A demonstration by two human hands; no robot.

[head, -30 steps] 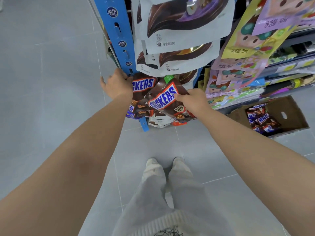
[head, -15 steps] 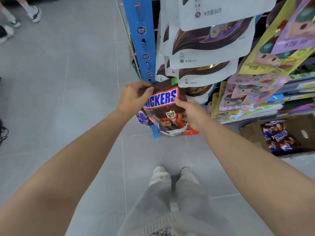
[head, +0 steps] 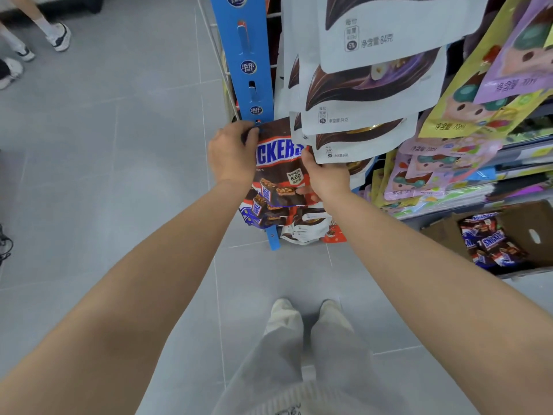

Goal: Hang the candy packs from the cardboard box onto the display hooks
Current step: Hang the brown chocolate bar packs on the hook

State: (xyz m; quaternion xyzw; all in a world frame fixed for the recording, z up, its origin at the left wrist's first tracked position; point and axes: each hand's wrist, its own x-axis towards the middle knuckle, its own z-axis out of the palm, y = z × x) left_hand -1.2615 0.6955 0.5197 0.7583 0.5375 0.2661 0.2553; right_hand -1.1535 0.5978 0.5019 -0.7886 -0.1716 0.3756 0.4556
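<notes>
**Snickers pack held with both hands at the blue strip**

At the far left we see other people's sneakers [head: 58, 37] on the grey tiled floor [head: 119, 175]. Further right, a blue display strip [head: 251, 70] with slots and round logos runs down the end of the rack.

Just below its visible slots, the left hand [head: 232, 155] grips the upper left corner of a brown Snickers pack [head: 279, 172], fingers curled over the top edge. The pack is upright and faces us, its top edge touching the strip. We cannot tell whether it sits on a hook. Behind and below it, a few hanging packs [head: 302, 232] show, and the strip's lower end sticks out under them.

The right hand [head: 324, 176] pinches the pack's right edge, the thumb pressed on the front and the fingers tucked behind.

To the right, white chocolate pouches [head: 374, 85] hang in overlapping rows, the lowest one lying over the pack's upper right corner. Beyond them hang pastel pouches [head: 478, 115].

At the lower right, an open cardboard box [head: 526, 217] stands on the floor with more Snickers packs [head: 490, 244] lying inside.
</notes>
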